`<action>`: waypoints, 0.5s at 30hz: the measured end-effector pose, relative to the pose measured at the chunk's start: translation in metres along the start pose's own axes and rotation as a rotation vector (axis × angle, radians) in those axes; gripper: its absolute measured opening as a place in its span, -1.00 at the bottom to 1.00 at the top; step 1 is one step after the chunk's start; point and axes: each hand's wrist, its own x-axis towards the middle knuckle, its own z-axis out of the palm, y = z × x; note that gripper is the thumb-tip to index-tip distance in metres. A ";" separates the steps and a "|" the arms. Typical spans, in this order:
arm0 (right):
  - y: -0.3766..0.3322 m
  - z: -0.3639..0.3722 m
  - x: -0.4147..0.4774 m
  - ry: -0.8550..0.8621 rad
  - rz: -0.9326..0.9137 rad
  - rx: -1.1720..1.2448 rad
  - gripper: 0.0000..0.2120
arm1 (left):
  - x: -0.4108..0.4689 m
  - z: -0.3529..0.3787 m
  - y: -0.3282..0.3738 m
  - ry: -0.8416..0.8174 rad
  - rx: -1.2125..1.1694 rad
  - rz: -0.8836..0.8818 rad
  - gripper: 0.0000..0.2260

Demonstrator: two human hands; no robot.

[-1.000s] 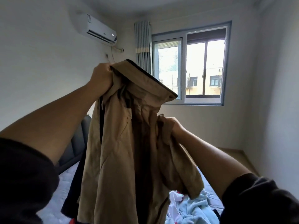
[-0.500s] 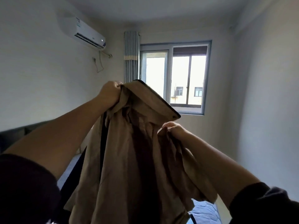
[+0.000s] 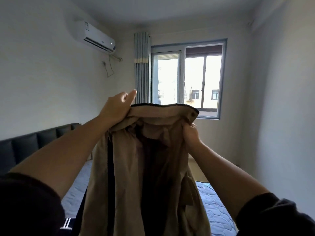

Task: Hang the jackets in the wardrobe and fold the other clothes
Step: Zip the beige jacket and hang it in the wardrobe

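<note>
Jacket up in both hands, wardrobe still to come

Jacket [image 3: 144,167] is hanging in the air in front of the person, tan, with a dark trim along its collar edge, and it is being held up by the collar at about chest-to-face height, over the blue quilted bed [image 3: 214,201]. The left hand [image 3: 115,109] is gripping the collar's left end, most fingers closed on the cloth while the thumb is sticking up free. The right hand [image 3: 191,133] is bunching the fabric just under the collar's right end, near a snap button, with its fingers curled tight on the jacket. The collar is running level between the two hands and the body of the garment is draping straight down, open at the front, with its dark lining showing.

Judging by this, the task is sitting at an early stage for this garment: it is lifted and spread, ready for a hanger, but no hanger and no wardrobe are appearing in view, so the hanging is not yet done. A dark garment with white stripes [image 3: 67,223] is lying at the bed's lower left edge, unfolded as far as can be seen, so folding work is waiting too. How many other clothes are remaining cannot be told; the jacket is hiding much of the bed.
</note>
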 end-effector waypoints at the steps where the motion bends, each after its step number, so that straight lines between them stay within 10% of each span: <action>1: -0.003 0.000 0.002 0.016 0.000 -0.003 -0.75 | -0.006 -0.002 -0.004 -0.007 0.037 0.066 -0.49; 7: -0.040 0.007 0.011 0.005 -0.146 -0.260 -0.74 | -0.025 -0.012 -0.018 0.079 0.293 0.362 -0.59; 12: -0.073 0.001 0.010 -0.053 -0.370 -0.546 -0.65 | -0.018 -0.020 -0.038 0.179 0.256 0.055 -0.72; 15: -0.086 0.008 0.002 -0.163 -0.429 -0.642 -0.65 | -0.021 -0.015 -0.030 -0.123 -0.010 -0.073 -0.76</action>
